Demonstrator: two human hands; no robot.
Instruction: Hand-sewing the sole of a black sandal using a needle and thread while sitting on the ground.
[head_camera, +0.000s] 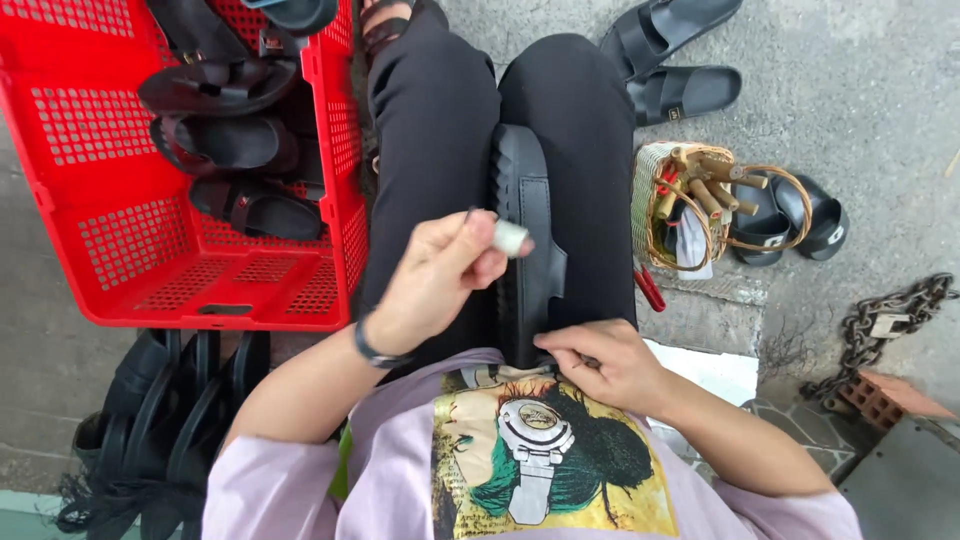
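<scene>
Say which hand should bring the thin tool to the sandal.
Left, likely: the left hand holds the thin tool above the black sandal, while the right hand pins its near end.

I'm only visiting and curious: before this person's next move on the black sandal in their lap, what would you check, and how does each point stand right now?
1. Sandal steady: it lies along the lap between the thighs. Ok.
2. Right hand on the sandal's near end, fingers pressed to it. Ok.
3. Left hand has its grip on a thin needle-like tool, a white wrap on one fingertip. Ok.
4. Thread on the tool: too fine to see. Cannot tell.
5. Red crate on the left holds more black sandals and looks within reach. Ok.
6. Woven basket of tools on the right beside the knee. Ok.
</scene>
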